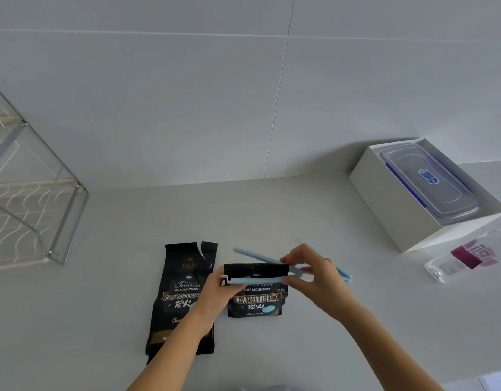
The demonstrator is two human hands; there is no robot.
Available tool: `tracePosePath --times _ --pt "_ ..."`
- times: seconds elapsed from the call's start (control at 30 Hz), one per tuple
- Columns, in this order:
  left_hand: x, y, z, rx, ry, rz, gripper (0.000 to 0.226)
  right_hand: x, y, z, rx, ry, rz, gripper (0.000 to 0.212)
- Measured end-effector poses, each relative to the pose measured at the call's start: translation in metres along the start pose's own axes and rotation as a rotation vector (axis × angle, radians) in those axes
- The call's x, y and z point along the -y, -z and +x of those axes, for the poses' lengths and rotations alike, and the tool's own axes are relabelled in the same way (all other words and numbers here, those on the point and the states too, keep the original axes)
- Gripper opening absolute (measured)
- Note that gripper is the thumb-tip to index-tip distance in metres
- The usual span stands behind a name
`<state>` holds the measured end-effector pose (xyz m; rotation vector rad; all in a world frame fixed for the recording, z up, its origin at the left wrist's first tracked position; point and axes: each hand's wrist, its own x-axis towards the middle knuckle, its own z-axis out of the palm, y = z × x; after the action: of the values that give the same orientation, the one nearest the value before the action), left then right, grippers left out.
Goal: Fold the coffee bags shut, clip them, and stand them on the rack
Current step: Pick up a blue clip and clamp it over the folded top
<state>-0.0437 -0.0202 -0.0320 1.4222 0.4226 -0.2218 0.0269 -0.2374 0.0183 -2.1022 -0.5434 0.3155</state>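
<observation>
The folded coffee bag (256, 297) lies flat on the grey counter (271, 215), near its front edge, with its top turned down into a black flap. A light-blue bag clip (271, 273) is set across that fold; its 2 arms are spread, joined at the right end, with 1 arm lying along the front of the fold and the other angled up behind it. The left hand (215, 292) is pressed on the bag's left edge, its fingers closed around the clip's free end. The right hand (314, 273) is held over the hinge side, its fingers pinched on the clip arms. A 2nd coffee bag (184, 277), unfolded with a torn top, lies just beside it on the left, partly under the left forearm. A wire rack (34, 193) stands well apart at the left.
</observation>
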Motion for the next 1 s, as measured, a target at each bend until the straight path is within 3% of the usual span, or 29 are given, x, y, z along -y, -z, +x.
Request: tracePosePath --times 0.13,0.33,0.47,0.6,0.67,0.87,1.0 --pt "-0.003 -0.002 -0.001 -0.03 0.006 0.008 0.012 0.01 -0.006 0.006 0.114 0.022 -0.154 0.049" --pt "-0.002 -0.003 0.0 -0.063 0.02 0.028 0.007 0.031 -0.018 0.019 0.159 0.171 -0.476 0.033" --pt "0.001 -0.005 0.003 -0.096 -0.013 0.082 0.009 0.044 -0.03 0.03 0.163 0.201 -0.61 0.042" --pt "-0.002 -0.007 0.004 -0.104 -0.064 0.157 0.011 0.057 -0.054 0.039 0.237 0.256 -0.648 0.051" --pt "0.0 -0.005 0.005 -0.116 -0.062 0.21 0.032 0.064 -0.07 0.042 0.242 0.252 -0.61 0.043" --pt "0.0 -0.005 0.006 -0.138 -0.044 0.294 0.038 0.066 -0.088 0.047 0.193 0.22 -0.571 0.022" --pt "0.002 -0.006 0.007 -0.165 -0.041 0.214 0.041 0.063 -0.091 0.048 0.15 0.239 -0.596 0.02"
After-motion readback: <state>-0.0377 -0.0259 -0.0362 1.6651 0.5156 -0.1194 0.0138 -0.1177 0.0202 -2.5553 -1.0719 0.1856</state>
